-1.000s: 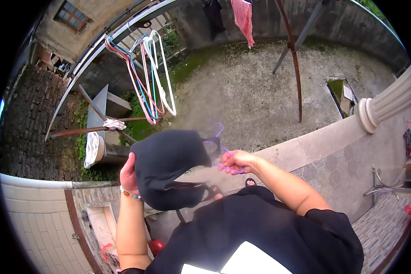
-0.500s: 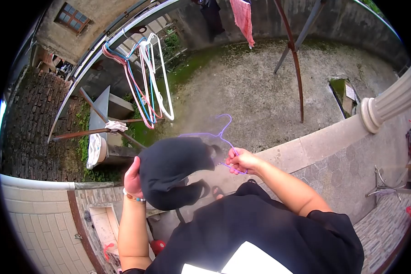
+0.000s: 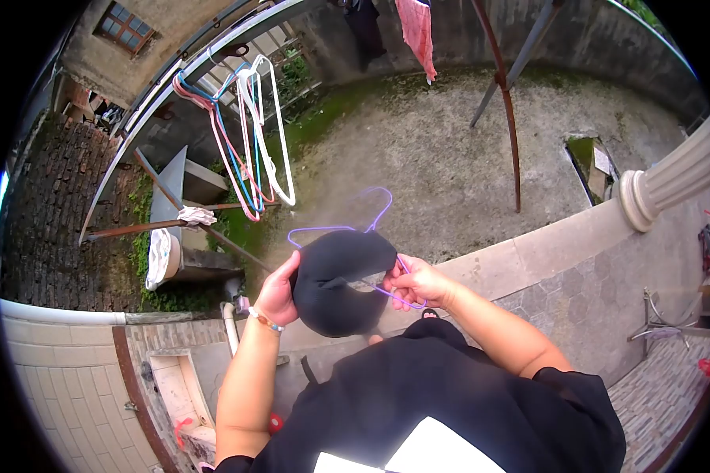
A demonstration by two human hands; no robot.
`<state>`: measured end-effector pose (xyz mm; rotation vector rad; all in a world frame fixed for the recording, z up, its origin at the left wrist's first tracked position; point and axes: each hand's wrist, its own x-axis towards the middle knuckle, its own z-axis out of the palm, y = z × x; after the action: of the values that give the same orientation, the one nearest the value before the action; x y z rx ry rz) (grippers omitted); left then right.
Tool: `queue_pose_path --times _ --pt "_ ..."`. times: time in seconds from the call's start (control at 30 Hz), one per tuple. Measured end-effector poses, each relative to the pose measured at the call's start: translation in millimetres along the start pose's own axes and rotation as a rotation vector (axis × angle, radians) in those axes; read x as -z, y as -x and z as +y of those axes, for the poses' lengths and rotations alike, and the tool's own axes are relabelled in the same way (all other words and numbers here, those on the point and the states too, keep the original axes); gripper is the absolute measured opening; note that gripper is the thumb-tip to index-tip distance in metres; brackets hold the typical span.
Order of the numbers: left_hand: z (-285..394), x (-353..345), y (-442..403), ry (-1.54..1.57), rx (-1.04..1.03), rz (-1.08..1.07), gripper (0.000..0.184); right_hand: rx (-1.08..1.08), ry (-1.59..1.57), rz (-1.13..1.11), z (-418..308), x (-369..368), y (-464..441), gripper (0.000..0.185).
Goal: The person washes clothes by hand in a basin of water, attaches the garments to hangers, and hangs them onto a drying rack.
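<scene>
A dark, curved cloth item (image 3: pixel 339 292) with a gap on its right side is in front of me. My left hand (image 3: pixel 279 290) grips its left edge, and a beaded bracelet is on that wrist. A thin purple hanger (image 3: pixel 380 211) passes behind the dark cloth item, its hook and one arm showing above it. My right hand (image 3: pixel 418 284) is closed on the hanger's right end, with its fingertips next to the item's right edge.
Pink, blue and white hangers (image 3: pixel 272 134) hang from a metal rail at the upper left. A pink cloth (image 3: pixel 416 35) hangs at the top. Rusty poles (image 3: pixel 510 134), a stone ledge (image 3: pixel 528 256) and a fluted column (image 3: pixel 674 177) stand beyond my hands.
My left hand has moved right with the dark cloth item, towards my right hand. The item now overlaps the hanger's middle, and the hanger's hook has turned upward.
</scene>
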<state>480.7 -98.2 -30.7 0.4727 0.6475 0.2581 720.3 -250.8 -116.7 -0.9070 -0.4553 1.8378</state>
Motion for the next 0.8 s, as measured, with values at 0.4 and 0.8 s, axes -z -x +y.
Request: queue_pose_path --times 0.4,0.8 --pt "-22 -23 -23 -0.340 0.109 0.185 0.042 0.039 0.352 0.102 2 22 38 0.009" --pt "-34 -78 -32 -1.985 0.088 0.571 0.056 0.855 1.058 0.144 -5 -5 56 0.025"
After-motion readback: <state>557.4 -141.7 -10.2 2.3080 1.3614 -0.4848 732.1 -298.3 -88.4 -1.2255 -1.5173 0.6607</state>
